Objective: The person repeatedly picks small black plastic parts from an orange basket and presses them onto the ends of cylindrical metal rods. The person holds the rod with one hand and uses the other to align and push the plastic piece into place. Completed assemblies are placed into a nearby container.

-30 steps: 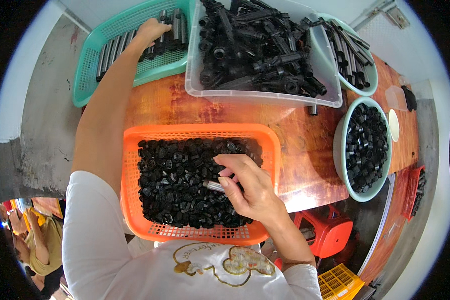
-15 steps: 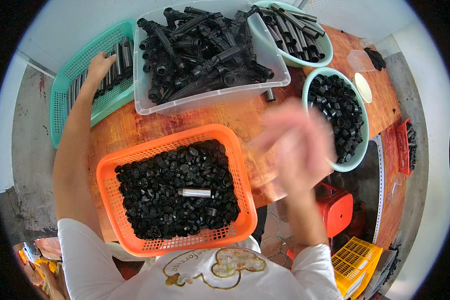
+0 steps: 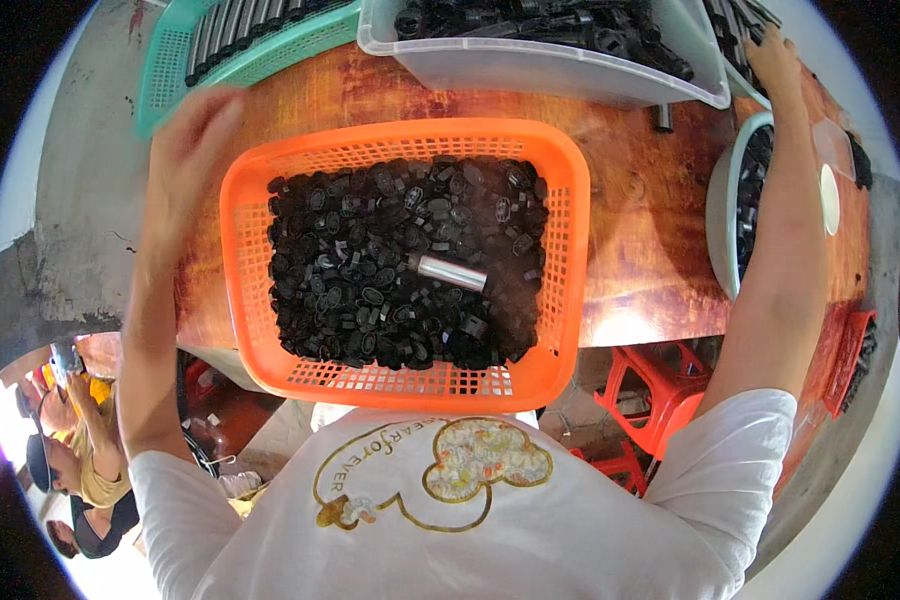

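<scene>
My left hand (image 3: pixel 202 125) is smeared by motion beside the near edge of the green basket (image 3: pixel 280 45); its fingers do not show clearly. Dark grey metal tubes (image 3: pixel 238 28) lie side by side in that basket. At the upper right my right hand (image 3: pixel 773 62) reaches to the bowl of metal tubes (image 3: pixel 732 30), its fingers bent and closed at a tube. Straight in front of me stands an orange basket (image 3: pixel 570 250) filled with small black plastic caps (image 3: pixel 370 270). One shiny short metal tube (image 3: pixel 452 273) with black ends lies on the caps.
A clear plastic bin (image 3: pixel 560 75) holding black tubular parts stands at the back. A pale green bowl (image 3: pixel 720 200) of black pieces is under my right forearm. A loose tube (image 3: pixel 663 118) lies by the bin. Red stools (image 3: pixel 660 385) stand below the table; people (image 3: pixel 85 450) are at the lower left.
My left hand has left the tubes in the green basket and come nearer. My right hand has moved far right to the bowl of tubes. The view has tilted down.
</scene>
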A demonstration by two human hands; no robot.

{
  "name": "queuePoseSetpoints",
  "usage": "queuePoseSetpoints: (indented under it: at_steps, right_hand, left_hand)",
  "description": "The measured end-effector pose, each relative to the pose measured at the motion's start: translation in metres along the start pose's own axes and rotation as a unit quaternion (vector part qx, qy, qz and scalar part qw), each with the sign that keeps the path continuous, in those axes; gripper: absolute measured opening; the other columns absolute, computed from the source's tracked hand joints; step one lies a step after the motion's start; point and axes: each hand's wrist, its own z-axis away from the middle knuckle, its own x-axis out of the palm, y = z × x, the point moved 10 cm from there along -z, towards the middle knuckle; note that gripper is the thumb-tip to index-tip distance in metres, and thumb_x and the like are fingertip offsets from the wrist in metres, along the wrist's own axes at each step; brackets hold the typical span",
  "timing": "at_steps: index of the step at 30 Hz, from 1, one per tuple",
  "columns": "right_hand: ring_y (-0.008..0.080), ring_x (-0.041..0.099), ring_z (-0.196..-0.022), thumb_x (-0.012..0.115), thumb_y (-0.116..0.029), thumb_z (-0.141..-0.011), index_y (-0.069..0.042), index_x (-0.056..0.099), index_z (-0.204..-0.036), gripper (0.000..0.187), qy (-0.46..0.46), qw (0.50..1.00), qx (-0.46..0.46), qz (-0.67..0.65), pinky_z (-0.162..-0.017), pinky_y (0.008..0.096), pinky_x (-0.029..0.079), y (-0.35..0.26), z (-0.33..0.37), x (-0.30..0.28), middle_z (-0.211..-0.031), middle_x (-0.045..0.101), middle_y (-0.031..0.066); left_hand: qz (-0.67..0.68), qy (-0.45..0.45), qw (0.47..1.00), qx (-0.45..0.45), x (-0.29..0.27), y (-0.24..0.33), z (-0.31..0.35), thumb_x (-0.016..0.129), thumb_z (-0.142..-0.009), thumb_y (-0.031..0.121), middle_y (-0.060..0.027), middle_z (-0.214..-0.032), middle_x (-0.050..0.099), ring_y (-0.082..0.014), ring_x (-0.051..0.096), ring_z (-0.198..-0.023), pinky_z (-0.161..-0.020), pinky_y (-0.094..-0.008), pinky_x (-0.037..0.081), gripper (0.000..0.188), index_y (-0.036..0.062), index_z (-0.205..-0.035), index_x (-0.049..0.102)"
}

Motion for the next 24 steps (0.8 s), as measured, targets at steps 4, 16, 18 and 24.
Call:
queuePoseSetpoints:
  at_steps: [4, 16, 18, 24]
  right_hand:
    - [0.0530, 0.056, -0.111, 0.057, -0.057, -0.087, 0.002, 0.058, -0.118, 0.066, -0.054, 0.990, 0.126, 0.014, -0.095, 0.0546, 0.047, 0.037, 0.007, 0.012, -0.114, 0.059, 0.0375]
    - [0.0447, 0.051, -0.125, 0.076, -0.057, -0.063, -0.006, 0.043, -0.142, 0.099, -0.295, 0.908, 0.258, -0.147, -0.102, 0.0488, 0.045, 0.011, 0.031, 0.004, -0.136, 0.048, 0.0307]
    - [0.0420, 0.051, -0.126, 0.074, -0.046, -0.065, -0.010, 0.043, -0.143, 0.091, -0.304, 0.894, 0.284, -0.164, -0.102, 0.0480, 0.045, 0.006, 0.031, -0.006, -0.140, 0.046, 0.0266]
    - [0.0412, 0.050, -0.128, 0.078, -0.047, -0.066, -0.010, 0.042, -0.144, 0.093, -0.284, 0.911, 0.290, -0.069, -0.101, 0.0481, 0.047, -0.021, 0.030, -0.030, -0.146, 0.035, 0.0305]
  left_hand:
    - [-0.087, 0.060, 0.994, 0.008, -0.003, 0.026, 0.068, 0.061, -0.091, 0.010, -0.0131, -0.126, 0.057, -0.0265, 0.053, -0.119, -0.105, -0.0362, 0.038, 0.033, -0.0001, -0.123, 0.059]
    - [-0.090, 0.024, 0.993, -0.077, 0.032, 0.009, 0.122, 0.058, -0.095, 0.026, -0.0205, -0.148, 0.034, -0.0369, 0.033, -0.138, -0.113, -0.0471, 0.027, 0.054, -0.0003, -0.140, 0.041]
    - [-0.093, 0.024, 0.993, -0.071, 0.030, 0.011, 0.120, 0.057, -0.095, 0.028, -0.0204, -0.148, 0.034, -0.0369, 0.033, -0.138, -0.113, -0.0471, 0.027, 0.055, -0.0005, -0.139, 0.042]
    - [-0.086, 0.026, 0.993, -0.070, 0.030, 0.016, 0.119, 0.058, -0.095, 0.029, -0.0205, -0.147, 0.034, -0.0371, 0.033, -0.138, -0.113, -0.0469, 0.028, 0.055, -0.0019, -0.138, 0.043]
